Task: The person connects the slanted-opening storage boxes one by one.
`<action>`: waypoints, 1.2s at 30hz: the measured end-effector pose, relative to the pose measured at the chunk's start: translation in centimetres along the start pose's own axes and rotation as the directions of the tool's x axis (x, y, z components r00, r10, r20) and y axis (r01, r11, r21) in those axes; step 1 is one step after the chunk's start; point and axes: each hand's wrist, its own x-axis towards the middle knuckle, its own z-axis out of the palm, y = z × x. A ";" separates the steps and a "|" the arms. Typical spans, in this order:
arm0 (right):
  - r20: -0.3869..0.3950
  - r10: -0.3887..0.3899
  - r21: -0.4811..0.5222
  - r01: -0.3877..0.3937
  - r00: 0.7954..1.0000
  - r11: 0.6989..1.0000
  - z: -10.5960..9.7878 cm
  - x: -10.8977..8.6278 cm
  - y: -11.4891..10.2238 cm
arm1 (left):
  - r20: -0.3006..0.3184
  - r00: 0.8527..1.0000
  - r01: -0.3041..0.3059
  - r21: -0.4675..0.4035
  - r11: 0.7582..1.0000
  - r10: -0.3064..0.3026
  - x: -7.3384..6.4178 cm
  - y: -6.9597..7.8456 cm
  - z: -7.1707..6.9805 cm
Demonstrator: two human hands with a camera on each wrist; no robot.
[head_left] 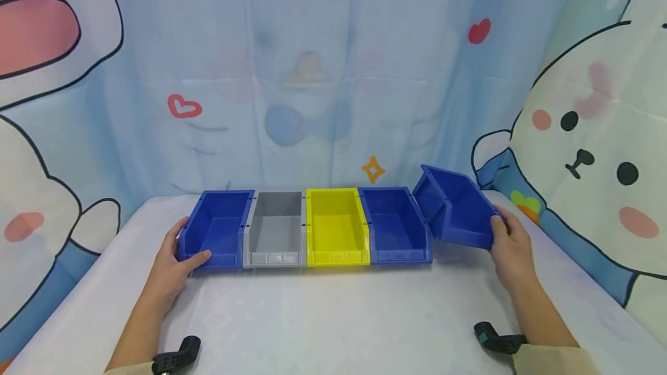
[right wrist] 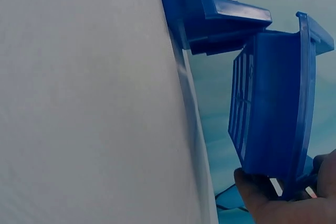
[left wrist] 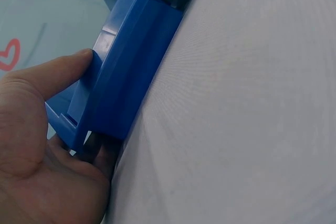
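On the table, a blue storage bin (head_left: 221, 233), a grey bin (head_left: 275, 236), a yellow bin (head_left: 337, 230) and another blue bin (head_left: 396, 230) stand side by side in a row. My left hand (head_left: 174, 265) grips the leftmost blue bin, its thumb over the front rim and its other fingers at the outer side. At the row's right end, my right hand (head_left: 513, 245) holds a separate blue bin (head_left: 461, 207) by its right side. This bin is raised and tilted, its left side close to the row. Its slotted base (right wrist: 241, 98) shows in the right wrist view.
A white-covered table (head_left: 333, 317) extends in front of the row. Behind it hangs a light blue curtain (head_left: 312, 74) printed with cartoon animals and hearts. Black wrist devices (head_left: 177, 355) sit on both forearms.
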 end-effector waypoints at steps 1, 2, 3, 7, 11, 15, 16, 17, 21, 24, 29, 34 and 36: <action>0.021 -0.009 0.003 0.009 1.000 1.000 -0.1 0.1 0.0 | -0.001 1.000 -0.002 0.001 1.000 0.002 0.0 0.0 0.0; 0.042 -0.018 0.004 0.018 0.999 1.000 -0.3 0.2 0.0 | -0.002 1.000 -0.003 0.001 1.000 0.003 0.0 0.0 -0.1; 0.057 -0.027 0.003 0.027 0.998 1.000 -0.3 0.3 0.0 | -0.004 1.000 -0.003 0.000 1.000 0.003 0.0 0.0 -0.1; 0.119 -0.037 0.003 0.037 0.992 0.999 -0.6 0.7 -0.3 | -0.010 1.000 -0.003 -0.001 1.000 0.003 -0.1 0.1 -0.3; 0.148 -0.042 0.002 0.042 0.988 0.999 -0.8 0.8 -0.4 | -0.010 1.000 -0.001 -0.002 1.000 0.001 -0.1 0.1 -0.4; 0.145 -0.051 0.029 0.047 0.988 0.998 -0.8 0.7 -0.3 | -0.008 1.000 -0.003 0.000 1.000 0.003 0.0 0.1 -0.3; 0.143 -0.051 0.038 0.046 0.988 0.998 -0.8 0.7 -0.3 | -0.007 1.000 -0.004 0.001 1.000 0.004 0.0 0.1 -0.3; 0.139 -0.049 0.042 0.044 0.989 0.998 -0.8 0.6 -0.3 | -0.006 1.000 -0.004 0.001 1.000 0.004 0.0 0.1 -0.3; 0.115 -0.041 0.022 0.039 0.992 0.999 -1.0 0.6 -0.2 | -0.005 1.000 -0.006 0.000 1.000 0.006 0.1 0.2 -0.2; 0.099 -0.033 0.000 0.033 0.994 0.999 -1.0 0.5 -0.2 | -0.003 1.000 -0.007 -0.002 1.000 0.007 0.1 0.2 -0.1; 0.082 -0.021 0.002 0.021 0.996 1.000 -1.0 0.4 -0.3 | -0.001 1.000 -0.006 -0.002 1.000 0.006 0.1 0.2 -0.1; 0.061 -0.008 0.024 0.007 0.998 1.000 -0.7 0.3 -0.4 | -0.004 1.000 0.000 -0.001 1.000 0.000 0.1 0.2 -0.1; 0.056 -0.005 0.029 0.003 0.998 1.000 -0.6 0.2 -0.4 | -0.004 1.000 0.004 -0.002 1.000 -0.004 0.1 0.1 -0.1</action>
